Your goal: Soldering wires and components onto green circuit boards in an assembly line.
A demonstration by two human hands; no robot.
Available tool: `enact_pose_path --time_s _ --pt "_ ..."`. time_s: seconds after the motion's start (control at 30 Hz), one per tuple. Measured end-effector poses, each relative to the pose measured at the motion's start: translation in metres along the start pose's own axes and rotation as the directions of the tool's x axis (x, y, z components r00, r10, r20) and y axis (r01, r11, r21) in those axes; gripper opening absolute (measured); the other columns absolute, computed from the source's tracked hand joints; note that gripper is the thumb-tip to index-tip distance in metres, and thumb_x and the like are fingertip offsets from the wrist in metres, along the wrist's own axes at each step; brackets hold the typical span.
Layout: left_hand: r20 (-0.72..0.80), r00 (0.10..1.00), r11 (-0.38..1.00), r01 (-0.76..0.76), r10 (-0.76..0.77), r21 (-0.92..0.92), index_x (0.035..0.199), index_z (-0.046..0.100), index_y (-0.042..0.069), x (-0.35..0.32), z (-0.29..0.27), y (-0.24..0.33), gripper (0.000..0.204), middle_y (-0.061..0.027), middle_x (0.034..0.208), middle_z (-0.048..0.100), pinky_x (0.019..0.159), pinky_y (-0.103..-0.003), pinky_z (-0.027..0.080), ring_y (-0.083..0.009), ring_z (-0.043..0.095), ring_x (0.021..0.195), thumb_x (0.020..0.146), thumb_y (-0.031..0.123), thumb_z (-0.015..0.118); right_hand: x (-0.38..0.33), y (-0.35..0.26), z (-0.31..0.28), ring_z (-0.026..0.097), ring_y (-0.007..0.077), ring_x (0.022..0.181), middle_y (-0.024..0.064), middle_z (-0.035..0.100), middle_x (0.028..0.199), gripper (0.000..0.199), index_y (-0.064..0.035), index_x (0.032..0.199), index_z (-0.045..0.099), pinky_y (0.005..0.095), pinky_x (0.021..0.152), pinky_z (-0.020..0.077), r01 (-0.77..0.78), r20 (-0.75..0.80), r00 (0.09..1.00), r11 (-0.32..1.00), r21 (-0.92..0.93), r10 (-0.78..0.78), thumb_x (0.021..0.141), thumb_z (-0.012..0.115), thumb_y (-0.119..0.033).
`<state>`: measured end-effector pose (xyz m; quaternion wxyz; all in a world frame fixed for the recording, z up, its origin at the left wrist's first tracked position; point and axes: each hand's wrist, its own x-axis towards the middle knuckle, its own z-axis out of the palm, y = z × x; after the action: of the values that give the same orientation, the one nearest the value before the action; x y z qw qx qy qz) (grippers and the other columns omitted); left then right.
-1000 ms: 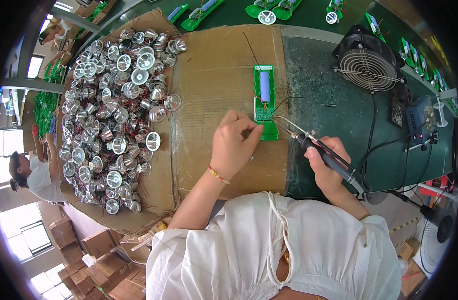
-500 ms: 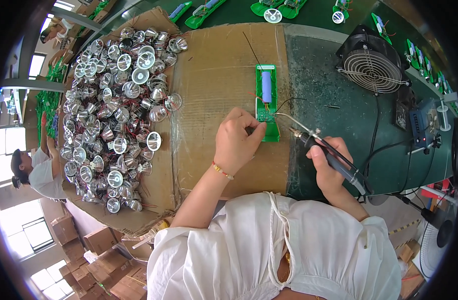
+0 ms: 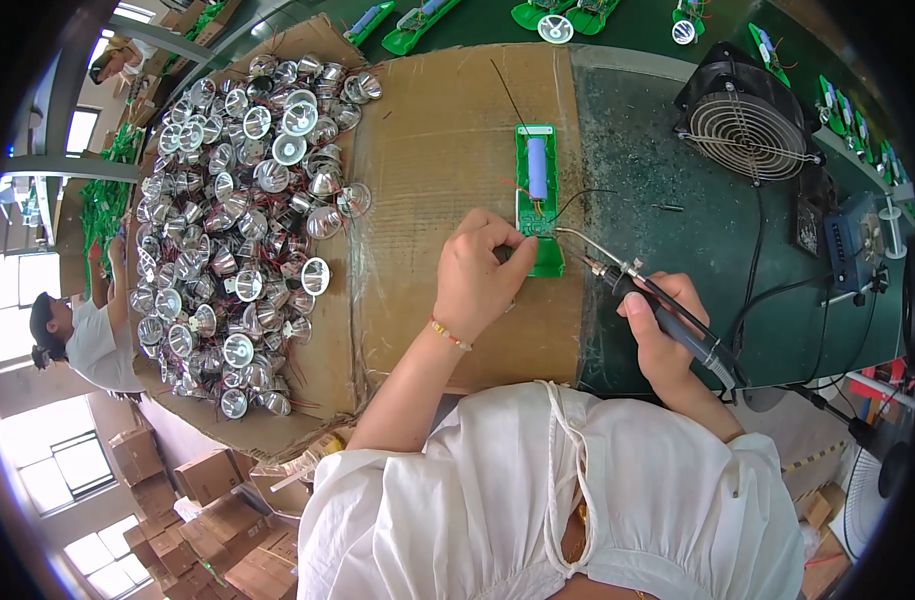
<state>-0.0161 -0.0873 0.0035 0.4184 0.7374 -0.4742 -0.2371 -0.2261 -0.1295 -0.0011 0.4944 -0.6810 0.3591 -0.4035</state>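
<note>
An electronics assembly workshop: a heap of silver lamp reflectors at left, green circuit boards, a soldering iron, a bench fan far right.

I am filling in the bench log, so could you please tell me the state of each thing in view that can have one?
Left hand: closed, pressing on the green circuit board.
Right hand: gripping the soldering iron, tip at the board.
Green circuit board: flat on the cardboard sheet, blue cylindrical cell mounted.
Desk fan: cannot tell whether running.
Silver reflector cups: heaped loose, wires attached.
</note>
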Motion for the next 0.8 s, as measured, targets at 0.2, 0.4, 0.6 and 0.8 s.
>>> enact_pose_path --time_s 0.2,0.4,0.6,0.8 --pt "-0.299 0.952 0.998 -0.057 0.059 0.015 0.071 0.062 0.002 -0.007 -0.018 -0.007 0.014 -0.0106 0.08 0.058 0.06 -0.03 0.045 -0.0217 0.058 0.069 0.071 0.013 0.072 0.001 0.007 -0.003 0.053 0.0072 0.058 0.0075 0.06 0.07 0.016 0.0011 0.085 0.051 0.0207 0.053 0.0427 0.023 -0.105 0.994 0.991 0.129 -0.01 0.08 0.064 -0.007" --pt "-0.132 0.989 0.997 -0.077 0.074 -0.019 0.073 0.065 0.003 -0.025 -0.003 -0.011 0.009 -0.008 0.076 0.058 0.06 -0.03 0.044 -0.0213 0.055 0.069 0.071 0.01 0.071 -0.002 0.001 0.0 0.054 0.0093 0.06 0.0081 0.058 0.071 0.013 0.0014 0.085 0.051 0.0215 0.055 0.0431 -0.021 -0.068 0.997 0.991 0.13 0.031 0.081 0.061 -0.006" --pt "-0.041 0.999 0.999 -0.019 0.017 -0.043 0.073 0.064 0.001 -0.012 -0.002 -0.005 0.011 -0.0062 0.075 0.056 0.056 -0.028 0.042 -0.0162 0.052 0.065 0.076 0.011 0.067 0.002 0.002 0.004 0.054 0.0078 0.059 0.0072 0.061 0.069 0.017 0.0012 0.086 0.053 0.0214 0.053 0.0429 0.01 -0.031 0.999 0.998 0.07 -0.008 0.08 0.065 -0.009" --pt "0.028 0.999 0.996 -0.021 0.018 0.081 0.069 0.062 -0.001 -0.001 0.0 -0.005 0.018 -0.0051 0.073 0.052 0.053 -0.027 0.04 -0.0125 0.05 0.059 0.077 0.015 0.067 0.014 0.003 0.016 0.052 0.006 0.057 0.0048 0.06 0.067 0.016 0.0012 0.084 0.054 0.02 0.052 0.042 -0.015 -0.094 0.995 0.987 0.159 0.031 0.08 0.065 -0.009"
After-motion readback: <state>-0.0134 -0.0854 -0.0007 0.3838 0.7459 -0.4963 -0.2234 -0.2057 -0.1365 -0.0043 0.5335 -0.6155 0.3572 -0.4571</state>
